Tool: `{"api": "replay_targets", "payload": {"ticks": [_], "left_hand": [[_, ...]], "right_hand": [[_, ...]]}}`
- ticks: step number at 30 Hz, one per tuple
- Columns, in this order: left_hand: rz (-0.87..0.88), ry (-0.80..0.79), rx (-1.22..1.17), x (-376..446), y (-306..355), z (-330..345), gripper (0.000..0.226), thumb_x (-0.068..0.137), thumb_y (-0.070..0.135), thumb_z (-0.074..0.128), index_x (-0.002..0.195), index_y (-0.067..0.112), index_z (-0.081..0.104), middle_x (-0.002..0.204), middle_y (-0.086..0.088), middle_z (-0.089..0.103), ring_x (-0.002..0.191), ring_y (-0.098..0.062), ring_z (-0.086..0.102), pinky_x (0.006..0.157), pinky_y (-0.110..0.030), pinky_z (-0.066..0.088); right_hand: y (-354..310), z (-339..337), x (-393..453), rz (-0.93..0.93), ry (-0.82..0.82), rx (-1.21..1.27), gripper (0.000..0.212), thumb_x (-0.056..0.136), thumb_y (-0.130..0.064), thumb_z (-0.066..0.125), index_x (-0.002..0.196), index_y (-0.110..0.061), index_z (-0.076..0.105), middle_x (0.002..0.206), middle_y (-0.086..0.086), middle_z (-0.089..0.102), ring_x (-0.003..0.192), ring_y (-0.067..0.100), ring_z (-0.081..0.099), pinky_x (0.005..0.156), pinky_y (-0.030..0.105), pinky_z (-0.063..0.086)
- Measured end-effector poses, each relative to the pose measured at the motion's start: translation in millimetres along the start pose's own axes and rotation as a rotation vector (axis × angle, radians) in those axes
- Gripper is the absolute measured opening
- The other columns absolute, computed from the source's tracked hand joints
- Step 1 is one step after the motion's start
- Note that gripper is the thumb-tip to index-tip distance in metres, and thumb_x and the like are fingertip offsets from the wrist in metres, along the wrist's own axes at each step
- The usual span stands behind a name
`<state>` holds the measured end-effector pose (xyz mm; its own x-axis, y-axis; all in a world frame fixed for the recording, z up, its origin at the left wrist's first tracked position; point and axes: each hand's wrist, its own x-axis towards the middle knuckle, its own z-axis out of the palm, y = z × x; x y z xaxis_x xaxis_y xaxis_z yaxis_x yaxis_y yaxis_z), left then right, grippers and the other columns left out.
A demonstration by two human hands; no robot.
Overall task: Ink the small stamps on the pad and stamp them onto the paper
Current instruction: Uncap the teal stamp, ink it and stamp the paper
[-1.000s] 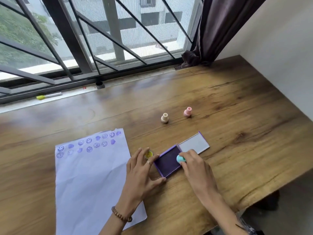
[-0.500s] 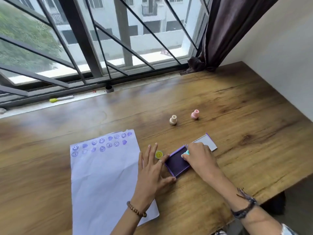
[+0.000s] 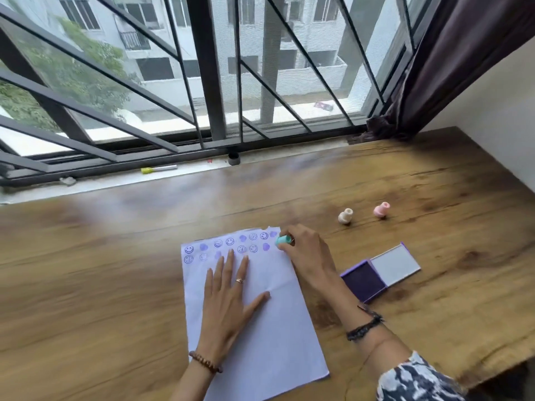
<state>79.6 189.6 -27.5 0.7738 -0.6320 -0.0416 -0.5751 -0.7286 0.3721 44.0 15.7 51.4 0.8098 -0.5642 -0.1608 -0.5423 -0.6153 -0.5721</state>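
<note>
- No words, brand names or numbers could be read anywhere.
- The only signs were purple smiley-face imprints and solid purple blots, in two rows along the far edge of the paper (image 3: 260,314).

The wooden table (image 3: 434,198) carries paper (image 3: 278,328), ink pad (image 3: 365,280), cream stamp (image 3: 345,216), pink stamp (image 3: 380,210).

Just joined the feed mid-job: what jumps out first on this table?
The white paper lies at the near centre, two rows of purple smiley prints along its far edge. The left hand lies flat on the sheet, while the right hand holds a teal stamp at the far right corner. To the right, the purple ink pad lies open, with beige and pink stamps beyond.
</note>
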Motion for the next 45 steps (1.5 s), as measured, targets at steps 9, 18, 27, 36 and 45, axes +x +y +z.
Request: {"api": "replay_targets", "payload": {"ticks": [9, 18, 27, 36, 45], "left_hand": [[0.023, 0.021, -0.006, -3, -7, 8, 0.078, 0.085, 0.070, 0.015, 0.141, 0.018, 0.030, 0.149, -0.010, 0.030, 0.136, -0.023, 0.020, 0.112, -0.041, 0.004], [0.029, 0.031, -0.023, -3, -10, 11, 0.076, 0.085, 0.069, 0.018, 0.142, 0.020, 0.027, 0.151, -0.008, 0.026, 0.138, -0.022, 0.019, 0.113, -0.043, 0.008], [0.020, -0.028, -0.049, -2, -9, 4, 0.079, 0.082, 0.073, 0.016, 0.139, 0.021, 0.035, 0.148, -0.007, 0.033, 0.135, -0.019, 0.021, 0.112, -0.038, 0.003], [0.123, 0.102, -0.131, 8, 28, 2, 0.061, 0.087, 0.061, 0.029, 0.126, 0.018, 0.050, 0.136, -0.008, 0.050, 0.130, -0.020, 0.029, 0.110, -0.039, 0.010], [0.427, 0.081, -0.289, 18, 117, 32, 0.063, 0.082, 0.065, 0.041, 0.121, 0.018, 0.054, 0.127, -0.004, 0.057, 0.122, -0.014, 0.038, 0.103, -0.026, 0.027]], "right_hand": [[-1, 24, 9, -0.043, 0.039, -0.249, 0.014, 0.082, -0.019, 0.053, 0.095, -0.016, 0.059, 0.102, 0.004, 0.061, 0.095, 0.029, 0.059, 0.070, 0.035, 0.045], [-15, 14, 29, -0.064, -0.091, -0.406, 0.026, 0.080, -0.021, 0.056, 0.105, -0.022, 0.066, 0.109, 0.005, 0.066, 0.106, 0.026, 0.058, 0.079, 0.031, 0.041], [-3, 9, 17, 0.138, 0.003, 0.089, 0.017, 0.075, -0.038, 0.064, 0.076, -0.021, 0.062, 0.069, 0.003, 0.070, 0.067, 0.024, 0.062, 0.058, 0.032, 0.041], [45, -43, -47, 0.646, 0.140, 1.160, 0.029, 0.087, -0.038, 0.057, 0.067, -0.016, 0.054, 0.038, -0.006, 0.040, 0.032, 0.006, 0.032, 0.031, 0.016, 0.023], [115, -59, -71, 0.469, 0.170, 0.844, 0.017, 0.084, -0.014, 0.063, 0.067, -0.013, 0.062, 0.064, 0.007, 0.061, 0.053, 0.014, 0.058, 0.052, 0.025, 0.052]]}}
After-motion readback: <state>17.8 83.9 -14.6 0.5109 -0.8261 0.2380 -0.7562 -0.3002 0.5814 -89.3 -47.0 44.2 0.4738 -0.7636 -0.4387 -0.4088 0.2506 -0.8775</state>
